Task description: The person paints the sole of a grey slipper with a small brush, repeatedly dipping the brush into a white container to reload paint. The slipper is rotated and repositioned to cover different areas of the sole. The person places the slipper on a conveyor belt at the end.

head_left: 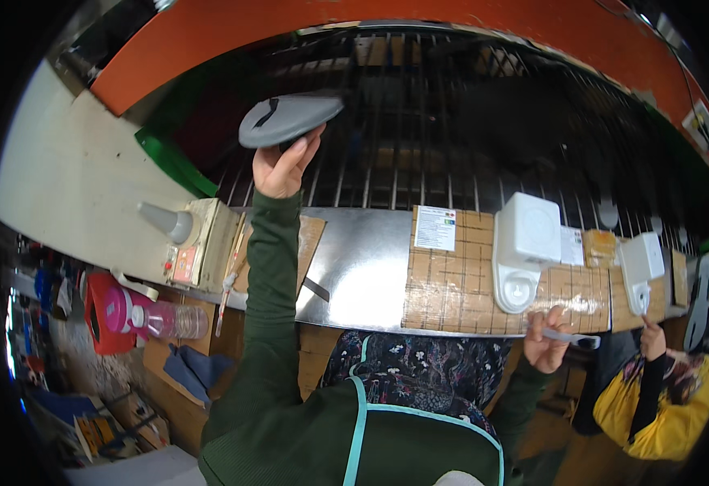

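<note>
My left hand (283,166), at the end of an outstretched arm, grips a grey teardrop-shaped plate (294,117) with a black strip on top. It is held up above dark metal bars. My right hand (546,344) is closed around a slim whitish stick-like tool (573,337) at the bench's front edge; its exact kind is unclear. Just beyond that hand, a white plastic housing (529,235) with a boxy block and a round recess lies on a cardboard sheet (452,283). A printed label (435,228) lies on the same cardboard.
Dark parallel bars (387,162) run behind the metal bench (354,243). At left stand a beige box (209,247) with a grey cone (164,221) and a pink-capped bottle (172,319). A co-worker in yellow (662,405) handles another white housing (641,263) at right.
</note>
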Action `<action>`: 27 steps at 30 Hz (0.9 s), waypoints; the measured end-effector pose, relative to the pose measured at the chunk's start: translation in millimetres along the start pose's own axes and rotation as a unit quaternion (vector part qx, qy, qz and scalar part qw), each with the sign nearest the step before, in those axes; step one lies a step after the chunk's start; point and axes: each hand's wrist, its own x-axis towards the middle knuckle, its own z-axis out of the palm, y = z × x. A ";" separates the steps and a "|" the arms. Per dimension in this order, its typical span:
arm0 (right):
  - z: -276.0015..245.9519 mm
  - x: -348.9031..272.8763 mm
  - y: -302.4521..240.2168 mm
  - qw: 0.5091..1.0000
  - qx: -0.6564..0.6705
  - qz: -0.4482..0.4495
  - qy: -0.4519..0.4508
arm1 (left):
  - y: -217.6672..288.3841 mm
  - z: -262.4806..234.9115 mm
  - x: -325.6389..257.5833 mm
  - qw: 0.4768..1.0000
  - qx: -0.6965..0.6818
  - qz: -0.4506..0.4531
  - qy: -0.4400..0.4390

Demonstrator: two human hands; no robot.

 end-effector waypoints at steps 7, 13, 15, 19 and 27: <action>24.9 -1.9 47.8 0.996 0.068 0.062 -0.017 | -35.5 -17.0 39.0 0.864 0.349 0.174 0.320; 29.5 -9.8 64.6 0.990 0.095 0.096 -0.041 | -40.0 -50.5 45.7 0.476 0.717 0.369 0.351; 27.7 -11.2 68.4 0.989 0.096 0.098 -0.054 | -41.3 -50.0 44.5 0.564 0.641 0.302 0.424; 26.9 -13.0 78.0 0.981 0.153 0.114 -0.007 | -31.1 -54.2 44.9 0.548 0.633 0.275 0.472; 17.1 -14.4 90.8 0.976 0.178 0.117 -0.035 | -28.5 -82.4 53.1 0.434 0.727 0.211 0.488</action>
